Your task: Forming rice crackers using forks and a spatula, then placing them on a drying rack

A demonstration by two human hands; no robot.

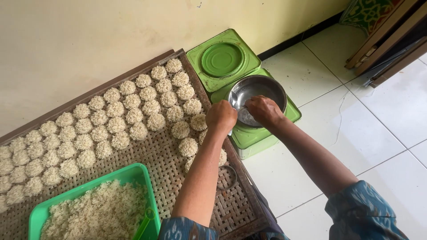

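While both hands work at the steel bowl on the green tins, the left hand curls around a small metal tool, the right hand dips in loosely open; the bowl looks light, rigid, slippery, best gripped by its rim.

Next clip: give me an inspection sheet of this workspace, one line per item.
Surface: woven bamboo tray on a white tiled floor.
Job's things: steel bowl on a green tin; rows of round rice cakes on the tray; green tub of loose rice.
Clutter: metal ring on the tray; second green tin with round lid.
Grippers: left hand closed at the bowl's rim, apparently on a spoon; right hand inside the bowl.
Cables: thin cord on the floor.
Surroundings: cream wall; wooden door frame.
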